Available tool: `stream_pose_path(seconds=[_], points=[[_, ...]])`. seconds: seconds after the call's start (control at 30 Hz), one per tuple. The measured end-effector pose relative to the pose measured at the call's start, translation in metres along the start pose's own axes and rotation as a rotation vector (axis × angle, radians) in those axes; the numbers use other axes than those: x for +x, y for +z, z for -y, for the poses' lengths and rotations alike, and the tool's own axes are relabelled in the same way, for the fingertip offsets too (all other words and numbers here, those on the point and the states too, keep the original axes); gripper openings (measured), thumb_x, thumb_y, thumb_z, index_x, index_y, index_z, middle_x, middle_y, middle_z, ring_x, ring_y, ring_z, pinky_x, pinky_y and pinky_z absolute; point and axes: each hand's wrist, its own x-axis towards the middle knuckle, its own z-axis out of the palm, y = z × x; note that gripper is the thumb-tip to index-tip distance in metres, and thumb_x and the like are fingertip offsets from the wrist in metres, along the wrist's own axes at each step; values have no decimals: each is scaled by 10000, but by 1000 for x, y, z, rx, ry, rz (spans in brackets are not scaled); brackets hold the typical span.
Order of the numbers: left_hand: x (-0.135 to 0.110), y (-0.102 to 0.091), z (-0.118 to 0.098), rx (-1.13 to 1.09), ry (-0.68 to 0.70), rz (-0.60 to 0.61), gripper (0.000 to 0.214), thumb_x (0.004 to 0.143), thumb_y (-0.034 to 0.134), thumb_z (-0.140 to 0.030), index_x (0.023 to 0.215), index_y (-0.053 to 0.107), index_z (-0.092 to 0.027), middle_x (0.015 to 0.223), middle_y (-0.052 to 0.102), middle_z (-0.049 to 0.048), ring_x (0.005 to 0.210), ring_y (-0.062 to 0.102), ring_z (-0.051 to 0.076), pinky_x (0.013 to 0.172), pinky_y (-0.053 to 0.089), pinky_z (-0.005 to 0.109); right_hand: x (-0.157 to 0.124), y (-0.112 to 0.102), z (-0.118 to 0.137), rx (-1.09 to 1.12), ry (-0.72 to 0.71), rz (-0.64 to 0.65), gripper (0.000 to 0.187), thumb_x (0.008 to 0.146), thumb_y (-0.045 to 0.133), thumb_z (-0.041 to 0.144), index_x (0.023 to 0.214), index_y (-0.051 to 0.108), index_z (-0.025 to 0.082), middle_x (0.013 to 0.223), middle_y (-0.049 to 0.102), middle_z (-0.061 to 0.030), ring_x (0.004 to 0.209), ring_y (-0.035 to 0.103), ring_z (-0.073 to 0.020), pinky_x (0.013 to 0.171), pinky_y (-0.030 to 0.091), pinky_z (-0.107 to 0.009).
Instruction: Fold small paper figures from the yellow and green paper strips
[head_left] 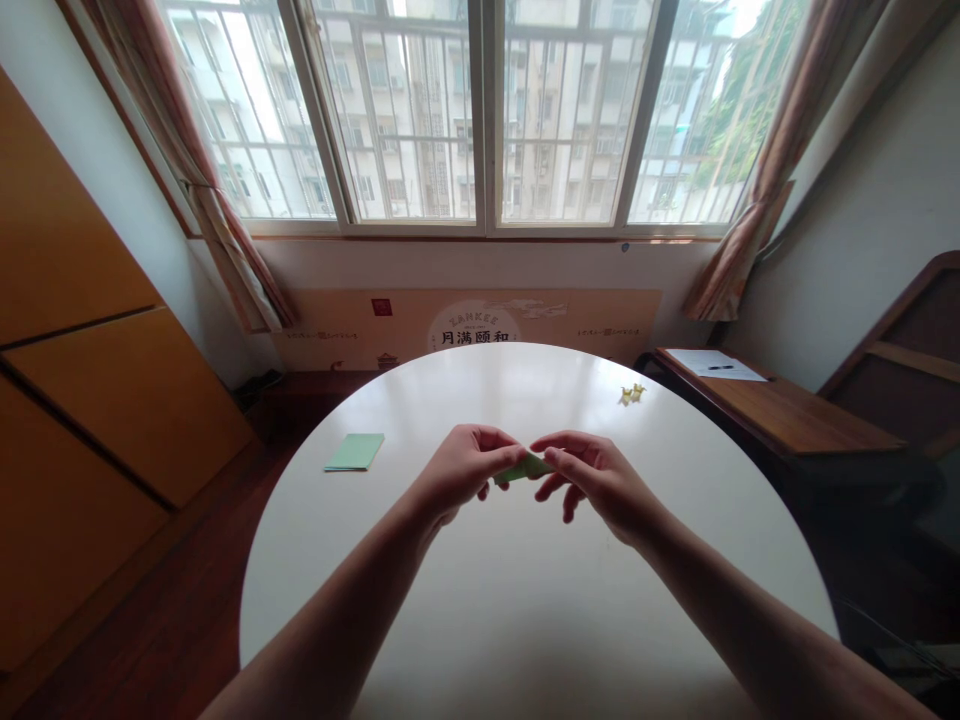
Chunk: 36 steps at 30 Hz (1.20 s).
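Observation:
Between my two hands is a small folded piece of green paper, held above the white round table. My left hand pinches its left part between thumb and fingers. At the paper's right end, the thumb and forefinger of my right hand close on it, while the other fingers of that hand hang loosely below. Part of the paper is hidden behind my thumbs and fingers.
A stack of light green paper squares lies on the table's left side. Small yellowish folded pieces sit near its far right edge. Beyond the table, at right, a wooden side table bears a white sheet with a dark pen.

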Motion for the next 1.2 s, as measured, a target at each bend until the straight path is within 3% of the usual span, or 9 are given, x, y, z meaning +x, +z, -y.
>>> stream_pose_path(seconds=[0.17, 0.3, 0.57, 1.2], points=[[-1, -1, -2, -16, 2, -18, 178, 729, 716, -291, 748, 720, -114, 608, 646, 26, 529, 560, 107, 375, 349, 161, 3, -4, -3, 59, 47, -44, 367, 899, 614, 505, 943, 695, 149, 817, 739, -84, 619, 716, -190, 366, 487, -190], [-5, -2, -7, -44, 15, -2, 178, 727, 726, -294, 722, 705, -118, 579, 632, 14, 504, 547, 101, 365, 353, 160, 2, -9, -2, 85, 69, 19, 403, 888, 634, 532, 878, 705, 135, 779, 734, -82, 578, 696, -167, 354, 471, -176], [-13, -1, -17, 26, 22, 58, 134, 729, 704, -247, 718, 710, -113, 527, 608, 0, 470, 524, 92, 362, 365, 156, -5, -7, 8, 25, 107, 138, 292, 817, 763, 411, 813, 731, 121, 753, 729, -71, 553, 675, -139, 340, 431, -138], [-11, -5, -16, 66, -57, 185, 109, 727, 700, -239, 737, 726, -134, 575, 602, -3, 520, 538, 101, 403, 399, 164, -9, -5, 12, 27, 241, 227, 244, 778, 783, 357, 796, 679, 136, 713, 707, -36, 522, 653, -124, 316, 388, -132]])
